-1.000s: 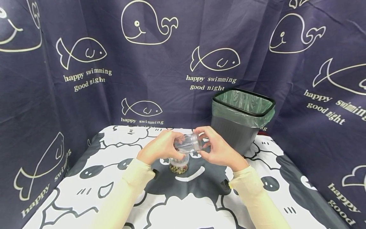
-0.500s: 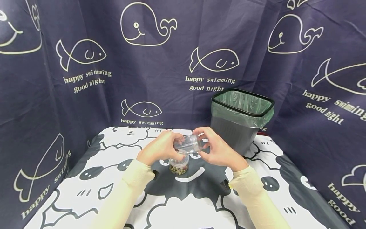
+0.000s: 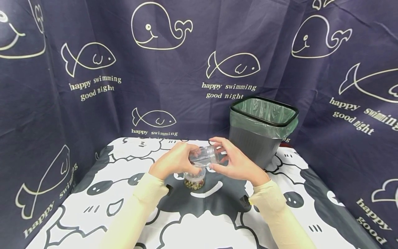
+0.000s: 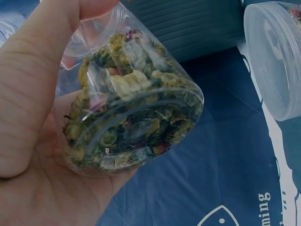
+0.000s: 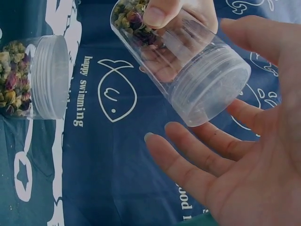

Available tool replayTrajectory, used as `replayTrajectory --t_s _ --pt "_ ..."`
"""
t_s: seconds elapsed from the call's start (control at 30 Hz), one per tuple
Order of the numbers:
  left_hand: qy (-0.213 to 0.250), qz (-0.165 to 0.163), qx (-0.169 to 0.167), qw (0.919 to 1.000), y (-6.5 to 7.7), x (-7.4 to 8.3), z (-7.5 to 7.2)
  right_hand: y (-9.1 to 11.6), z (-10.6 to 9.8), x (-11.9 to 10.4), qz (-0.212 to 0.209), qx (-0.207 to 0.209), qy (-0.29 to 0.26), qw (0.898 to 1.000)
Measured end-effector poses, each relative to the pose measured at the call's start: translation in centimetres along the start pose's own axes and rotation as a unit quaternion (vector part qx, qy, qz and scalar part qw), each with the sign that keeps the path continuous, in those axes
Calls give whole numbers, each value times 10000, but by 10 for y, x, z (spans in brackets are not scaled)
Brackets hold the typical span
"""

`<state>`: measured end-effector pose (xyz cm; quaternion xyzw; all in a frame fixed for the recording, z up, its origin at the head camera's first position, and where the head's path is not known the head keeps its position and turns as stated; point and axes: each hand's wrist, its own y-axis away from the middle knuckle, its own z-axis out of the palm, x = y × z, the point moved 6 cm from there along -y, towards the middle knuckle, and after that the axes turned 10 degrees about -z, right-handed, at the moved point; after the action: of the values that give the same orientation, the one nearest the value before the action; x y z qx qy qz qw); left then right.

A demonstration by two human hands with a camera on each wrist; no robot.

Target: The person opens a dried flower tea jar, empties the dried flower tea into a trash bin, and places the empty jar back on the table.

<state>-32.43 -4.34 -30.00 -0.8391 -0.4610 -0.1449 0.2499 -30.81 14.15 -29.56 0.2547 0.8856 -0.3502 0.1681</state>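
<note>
My left hand [image 3: 177, 159] grips a clear plastic jar [image 3: 200, 157] of dried flower tea, tilted on its side with the lid end toward the right. Yellow-green buds with pink bits [image 4: 127, 108] gather at its base in the left wrist view. Around the translucent screw lid [image 5: 211, 84], my right hand [image 3: 234, 162] is held with thumb and fingers spread; in the right wrist view a gap shows between the thumb and the lid. A second lidded jar [image 3: 194, 180] of dried flowers stands on the table just below the held one, its top partly covered by my left hand.
A dark grey bin [image 3: 258, 145] with a green liner stands at the back right, behind my right hand. The table has a sheep-print cloth [image 3: 199, 228]. A navy curtain [image 3: 186, 79] with fish and whale drawings encloses the back and sides.
The right hand's thumb and fingers have spread wider around the lid. My left hand and its jar hold nearly the same place, and the standing jar has not moved.
</note>
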Motion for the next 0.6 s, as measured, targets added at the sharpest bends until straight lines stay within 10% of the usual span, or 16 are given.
replayTrajectory --t_s 0.6 --pt "153 -91 -77 9998 0 -2 0 2 2 7 724 -90 487 9961"
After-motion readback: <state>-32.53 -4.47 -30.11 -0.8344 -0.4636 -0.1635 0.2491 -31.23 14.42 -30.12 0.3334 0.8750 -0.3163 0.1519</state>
